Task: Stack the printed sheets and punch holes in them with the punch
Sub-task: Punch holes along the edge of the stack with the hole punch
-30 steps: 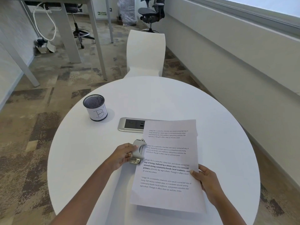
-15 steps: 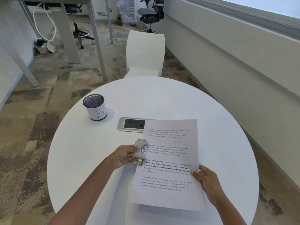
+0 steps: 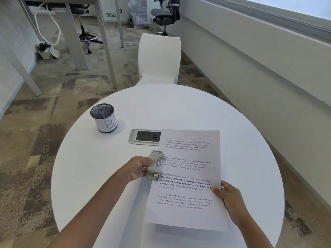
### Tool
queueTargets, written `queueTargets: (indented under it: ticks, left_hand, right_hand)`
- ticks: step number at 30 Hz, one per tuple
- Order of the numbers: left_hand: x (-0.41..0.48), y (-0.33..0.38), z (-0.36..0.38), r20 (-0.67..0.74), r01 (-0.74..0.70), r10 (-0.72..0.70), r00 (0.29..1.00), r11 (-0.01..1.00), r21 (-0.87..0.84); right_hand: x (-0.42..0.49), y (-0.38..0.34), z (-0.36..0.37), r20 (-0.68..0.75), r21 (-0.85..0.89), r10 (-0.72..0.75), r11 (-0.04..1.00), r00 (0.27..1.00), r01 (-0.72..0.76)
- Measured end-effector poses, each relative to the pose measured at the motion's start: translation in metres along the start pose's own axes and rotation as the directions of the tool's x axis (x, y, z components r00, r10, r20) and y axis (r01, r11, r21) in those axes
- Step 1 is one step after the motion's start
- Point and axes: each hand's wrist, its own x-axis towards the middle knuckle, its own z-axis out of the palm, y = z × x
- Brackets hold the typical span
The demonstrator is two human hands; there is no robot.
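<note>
The left hand (image 3: 138,168) is wrapped around the punch (image 3: 155,165), which sits on the left edge of the printed sheets (image 3: 188,178), probably so the holes land in the margin. The right hand (image 3: 230,199) pinches the stack's right edge, lifting the near end off the table (image 3: 86,167), I'd guess to keep it squared. The mesh cup (image 3: 104,117) looks empty

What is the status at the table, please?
Left hand grips punch at sheets' left edge. Right hand holds right edge. Nothing blocking.
</note>
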Motion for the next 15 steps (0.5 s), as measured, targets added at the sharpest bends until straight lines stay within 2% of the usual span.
queueTargets:
  ticks: [10, 15]
  left_hand:
    - [0.0031, -0.0025, 0.004, -0.071, -0.033, 0.038, 0.997, 0.997, 0.074]
    - [0.0057, -0.0047, 0.0066, -0.111, -0.046, 0.052, 0.992, 0.998, 0.052]
  right_hand:
    - [0.0013, 0.0023, -0.0013, -0.017, 0.021, 0.002, 1.0, 1.0, -0.002]
    - [0.0022, 0.0032, -0.0015, -0.022, 0.024, 0.002, 1.0, 1.0, -0.002]
